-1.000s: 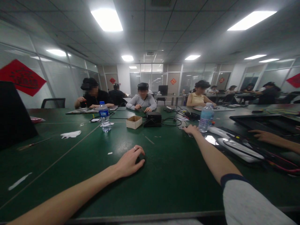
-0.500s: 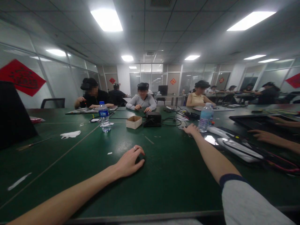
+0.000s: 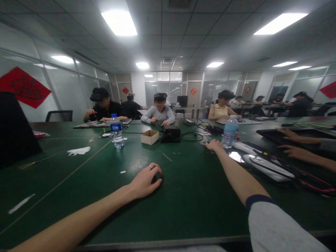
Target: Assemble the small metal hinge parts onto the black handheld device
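Co-worker at right: second hand has come in from the right edge, now extended over the black frame's left part. Grey sleeve newly visible.

Surface: wide and dark green, a pale seam slanting down its left side.
Centre: here's an open pale box, right beside it a black device, cables sprawling rightward.
Left: blue-labelled bottle standing upright, a white crumpled piece nearer, a white strip nearer again.
Right: small grey piece at the right hand, another bottle upright just beyond, white-and-black gear lying nearer.
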A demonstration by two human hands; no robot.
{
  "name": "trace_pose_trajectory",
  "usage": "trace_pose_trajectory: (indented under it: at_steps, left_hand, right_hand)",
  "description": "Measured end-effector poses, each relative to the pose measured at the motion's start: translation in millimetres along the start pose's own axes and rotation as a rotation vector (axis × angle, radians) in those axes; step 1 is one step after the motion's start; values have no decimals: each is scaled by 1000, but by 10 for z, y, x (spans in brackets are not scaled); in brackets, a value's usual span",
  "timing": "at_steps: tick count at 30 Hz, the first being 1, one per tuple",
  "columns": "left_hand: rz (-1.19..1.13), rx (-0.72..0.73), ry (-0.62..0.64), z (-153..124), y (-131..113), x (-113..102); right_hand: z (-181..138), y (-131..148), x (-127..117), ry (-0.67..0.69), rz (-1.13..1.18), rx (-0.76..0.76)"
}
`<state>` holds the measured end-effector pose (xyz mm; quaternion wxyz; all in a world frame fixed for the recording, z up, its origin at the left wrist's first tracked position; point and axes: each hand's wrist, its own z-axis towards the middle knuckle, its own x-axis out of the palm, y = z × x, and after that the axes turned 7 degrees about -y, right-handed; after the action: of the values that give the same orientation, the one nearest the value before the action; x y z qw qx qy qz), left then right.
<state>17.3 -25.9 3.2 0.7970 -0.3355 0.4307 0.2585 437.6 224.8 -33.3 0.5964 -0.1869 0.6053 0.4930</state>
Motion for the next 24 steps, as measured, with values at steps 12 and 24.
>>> trace_pose_trajectory:
  at_steps: [12, 24]
  left_hand:
    - [11, 6, -2, 0, 7, 13]
    - [-6, -8, 5, -1, -16, -10]
  right_hand:
    - [-68, 9, -44, -23, -3, -11]
    - [-32, 8, -60, -21, 19, -19]
